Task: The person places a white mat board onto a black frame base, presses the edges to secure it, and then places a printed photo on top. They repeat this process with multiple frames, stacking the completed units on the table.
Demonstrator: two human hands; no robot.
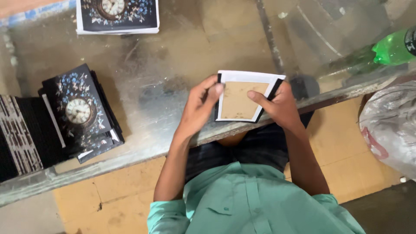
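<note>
A long glass-topped table (143, 82) crosses the view at a slant, its worn metal edge nearest the person; every place below is given from this table. Beneath it and toward the person lies a tan floor, and the person's green shirt (255, 203) fills the bottom of the view, below the table's near edge.

Off the table's right end, below its edge, sits a crumpled whitish plastic bag (390, 125). At the table's left end lies a fanned pile of dark printed sheets (80, 112), each showing a clock face among pale blue flowers, with a striped dark stack just left of it. At the table's far edge, left of centre, a second pile of clock prints (118, 15) has white borders. On the table's far right corner a green plastic bottle (392, 47) lies on its side.

Over the table's near edge, about midway along, both hands hold a small card (243, 97): brown board in the middle, white margin and black printed edges folded around it, apparently seen from the back. The left hand (197, 108) grips the card's left side, fingers curled, thumb tip pressing onto the brown face. The right hand (281, 106) pinches the card's right side, thumb laid across the board, fingers hidden behind. Whether the card touches the glass cannot be told.
</note>
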